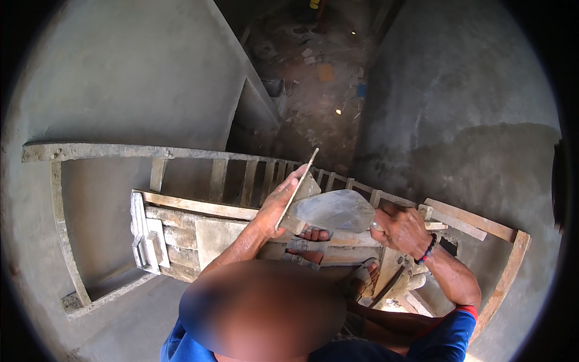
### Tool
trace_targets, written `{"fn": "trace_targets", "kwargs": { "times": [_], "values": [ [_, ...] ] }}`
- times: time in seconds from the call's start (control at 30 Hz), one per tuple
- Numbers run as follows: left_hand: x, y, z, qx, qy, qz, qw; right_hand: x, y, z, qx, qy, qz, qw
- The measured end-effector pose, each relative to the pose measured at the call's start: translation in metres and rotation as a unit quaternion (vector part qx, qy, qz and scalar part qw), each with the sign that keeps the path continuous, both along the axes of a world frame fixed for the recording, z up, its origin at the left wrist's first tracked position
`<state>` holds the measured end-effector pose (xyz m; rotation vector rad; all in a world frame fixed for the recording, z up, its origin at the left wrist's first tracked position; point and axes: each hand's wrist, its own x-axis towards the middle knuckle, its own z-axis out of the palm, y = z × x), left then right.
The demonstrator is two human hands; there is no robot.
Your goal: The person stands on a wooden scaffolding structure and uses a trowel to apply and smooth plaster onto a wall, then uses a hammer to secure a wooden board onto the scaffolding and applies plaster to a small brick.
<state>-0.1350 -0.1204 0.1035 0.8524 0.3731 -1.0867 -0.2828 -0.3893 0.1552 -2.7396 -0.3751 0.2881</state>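
Observation:
My left hand (275,208) is closed on a flat plastering float, its thin board (295,190) tipped up nearly on edge. My right hand (403,229) grips the handle of a trowel at the right. The trowel's broad grey metal blade (338,210) points left and overlaps the float's face; whether the two touch, I cannot tell. Wet-looking grey smears cover the blade. Most of the float's grip is hidden behind my left fingers.
Below my hands, my sandalled foot (365,279) rests on scaffold planks (211,238). A metal bracket-like piece (148,241) lies at their left end. Wooden ladder-like frames (108,151) surround the platform. Grey plastered walls (464,78) flank a littered floor (319,108) far below.

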Motion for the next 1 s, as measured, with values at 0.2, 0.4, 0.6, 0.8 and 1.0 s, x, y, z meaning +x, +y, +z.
{"fn": "trace_targets", "kwargs": {
  "times": [0.2, 0.4, 0.6, 0.8, 1.0],
  "values": [
    [0.000, 0.006, -0.022, -0.207, 0.028, -0.071, 0.975, 0.023, -0.021, -0.007, -0.057, 0.060, -0.145, 0.986],
    [-0.008, 0.005, -0.048, -0.207, 0.225, 0.059, 0.950, 0.008, 0.013, -0.001, 0.213, 0.131, -0.254, 0.934],
    [-0.019, -0.008, -0.040, -0.235, 0.135, 0.038, 0.962, 0.002, 0.047, 0.001, 0.169, 0.092, -0.166, 0.967],
    [-0.012, -0.008, -0.024, -0.349, 0.128, -0.115, 0.921, 0.008, 0.043, -0.002, 0.158, 0.164, -0.163, 0.960],
    [-0.015, -0.010, -0.021, -0.201, 0.043, -0.130, 0.970, 0.010, 0.032, -0.002, 0.204, 0.142, -0.237, 0.939]
  ]
}}
